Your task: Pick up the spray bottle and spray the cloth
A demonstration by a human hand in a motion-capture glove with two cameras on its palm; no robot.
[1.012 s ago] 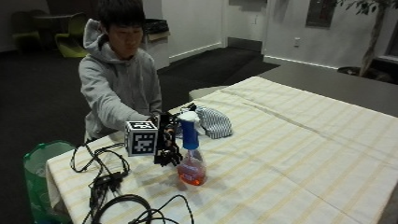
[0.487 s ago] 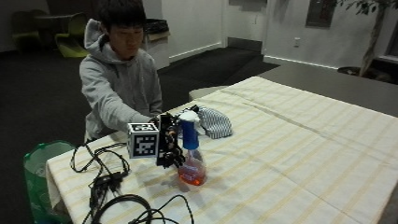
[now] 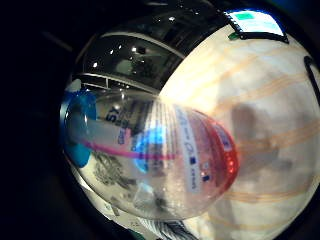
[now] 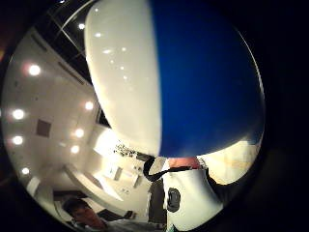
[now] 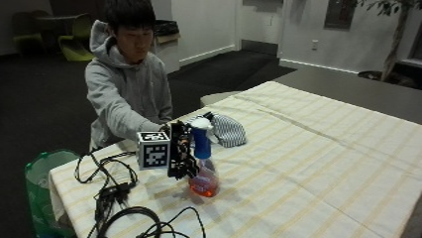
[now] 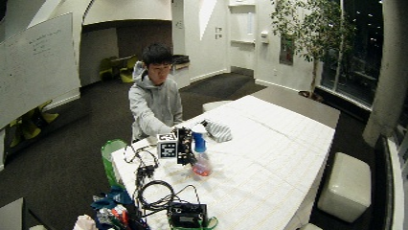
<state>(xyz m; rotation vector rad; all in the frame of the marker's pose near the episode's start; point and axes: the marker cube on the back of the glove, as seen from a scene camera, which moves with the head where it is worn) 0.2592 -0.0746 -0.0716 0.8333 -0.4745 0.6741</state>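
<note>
A spray bottle stands upright on the striped tablecloth, with red liquid in its clear body, a blue neck and a white head. My gloved right hand is against its left side at neck height, fingers curled round it. The bottle's body fills the little finger side palm view, and its white and blue head fills the thumb side view. A striped cloth lies crumpled on the table just behind the bottle. The wide outside view shows the same hand, bottle and cloth.
Black cables sprawl over the table's near left corner. A green bin stands beside that corner. A bag sits at the table's front end and a white stool to its right.
</note>
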